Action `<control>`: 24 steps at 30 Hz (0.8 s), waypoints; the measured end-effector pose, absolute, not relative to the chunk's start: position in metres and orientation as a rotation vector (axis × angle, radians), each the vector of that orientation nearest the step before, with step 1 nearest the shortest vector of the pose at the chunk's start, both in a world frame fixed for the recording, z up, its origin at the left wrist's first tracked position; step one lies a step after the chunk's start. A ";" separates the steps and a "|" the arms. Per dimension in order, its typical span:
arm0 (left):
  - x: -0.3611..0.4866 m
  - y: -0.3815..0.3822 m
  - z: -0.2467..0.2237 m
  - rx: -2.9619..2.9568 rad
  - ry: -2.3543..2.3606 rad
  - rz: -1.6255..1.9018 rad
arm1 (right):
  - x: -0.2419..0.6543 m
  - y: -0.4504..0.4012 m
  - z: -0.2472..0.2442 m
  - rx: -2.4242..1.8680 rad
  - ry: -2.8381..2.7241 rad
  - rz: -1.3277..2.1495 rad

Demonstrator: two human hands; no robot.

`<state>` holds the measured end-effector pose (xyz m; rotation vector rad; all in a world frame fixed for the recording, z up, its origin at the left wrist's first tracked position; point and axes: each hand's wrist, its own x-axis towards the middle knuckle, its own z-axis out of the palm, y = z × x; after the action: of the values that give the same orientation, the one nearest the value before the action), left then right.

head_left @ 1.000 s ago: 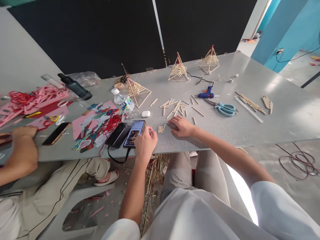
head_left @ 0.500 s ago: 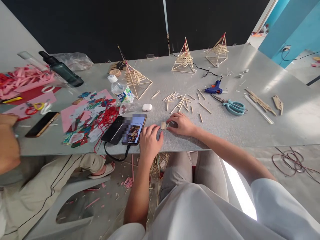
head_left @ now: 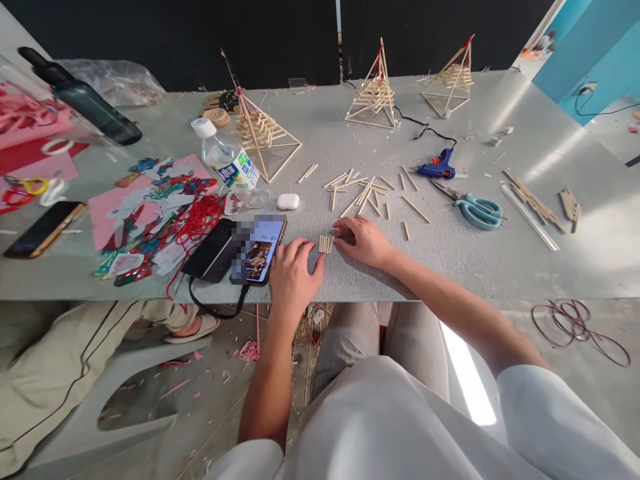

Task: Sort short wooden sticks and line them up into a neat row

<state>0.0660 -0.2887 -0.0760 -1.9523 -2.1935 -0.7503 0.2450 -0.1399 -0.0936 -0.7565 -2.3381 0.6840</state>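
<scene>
Several short wooden sticks [head_left: 324, 244] lie side by side in a small row on the table, between my two hands. My left hand [head_left: 296, 272] rests just left of the row, fingers stretched out and thumb apart, holding nothing. On the other side, my right hand [head_left: 364, 241] has its thumb and fingers closed at the row's right end. A short stick [head_left: 331, 244] shows at those fingertips, leaning slightly. Beyond the right hand, loose short sticks [head_left: 367, 193] are scattered on the table.
A lit phone [head_left: 265, 257] and a power bank [head_left: 213, 250] lie left of my left hand. A bottle [head_left: 235, 163], pyramid stick frames [head_left: 373, 100], a blue glue gun [head_left: 440, 167] and scissors [head_left: 477, 211] stand or lie farther back. Colourful scraps [head_left: 155, 213] cover the left.
My view has shifted, so the things on the table appear moved. The leaning stick sits closer against the row, with my right fingertips still at it. My left hand stays beside the row.
</scene>
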 end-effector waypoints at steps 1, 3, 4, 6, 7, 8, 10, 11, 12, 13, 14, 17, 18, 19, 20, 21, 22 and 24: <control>0.067 -0.289 -0.076 -1.951 -2.198 -0.747 | 0.244 -0.140 -0.093 -0.769 -2.342 0.672; 0.068 -0.289 -0.075 -1.947 -2.206 -0.738 | 0.243 -0.141 -0.092 -0.779 -2.348 0.660; 0.068 -0.289 -0.075 -1.942 -2.210 -0.733 | 0.243 -0.141 -0.092 -0.775 -2.350 0.659; 0.069 -0.289 -0.074 -1.932 -2.218 -0.726 | 0.244 -0.142 -0.092 -0.758 -2.356 0.662; 0.070 -0.289 -0.074 -1.930 -2.220 -0.723 | 0.244 -0.142 -0.092 -0.747 -2.359 0.663; 0.070 -0.289 -0.074 -1.928 -2.222 -0.723 | 0.244 -0.142 -0.092 -0.736 -2.363 0.664; 0.070 -0.289 -0.073 -1.927 -2.225 -0.727 | 0.243 -0.143 -0.091 -0.720 -2.369 0.663; 0.070 -0.289 -0.073 -1.928 -2.225 -0.730 | 0.243 -0.143 -0.091 -0.715 -2.373 0.662; 0.070 -0.289 -0.073 -1.928 -2.226 -0.732 | 0.242 -0.143 -0.091 -0.713 -2.375 0.661; 0.070 -0.290 -0.073 -1.930 -2.228 -0.733 | 0.242 -0.143 -0.091 -0.713 -2.377 0.660; 0.070 -0.290 -0.073 -1.930 -2.230 -0.734 | 0.241 -0.143 -0.091 -0.713 -2.380 0.660; 0.070 -0.290 -0.074 -1.926 -2.236 -0.737 | 0.240 -0.143 -0.091 -0.714 -2.389 0.662; 0.070 -0.290 -0.074 -1.921 -2.236 -0.742 | 0.240 -0.143 -0.091 -0.712 -2.393 0.663; 0.070 -0.290 -0.074 -1.918 -2.236 -0.749 | 0.240 -0.143 -0.091 -0.710 -2.397 0.664; 0.070 -0.290 -0.074 -1.915 -2.237 -0.756 | 0.240 -0.143 -0.091 -0.710 -2.400 0.663; 0.070 -0.290 -0.074 -1.915 -2.238 -0.761 | 0.240 -0.143 -0.091 -0.711 -2.401 0.660; 0.070 -0.290 -0.074 -1.916 -2.239 -0.766 | 0.240 -0.143 -0.091 -0.713 -2.402 0.656; 0.070 -0.290 -0.075 -1.923 -2.239 -0.777 | 0.240 -0.144 -0.091 -0.714 -2.403 0.649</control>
<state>0.0696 -0.2897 -0.0746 -1.9231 -2.2392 -0.7775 0.2396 -0.1437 -0.0908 -0.7143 -2.4030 0.6486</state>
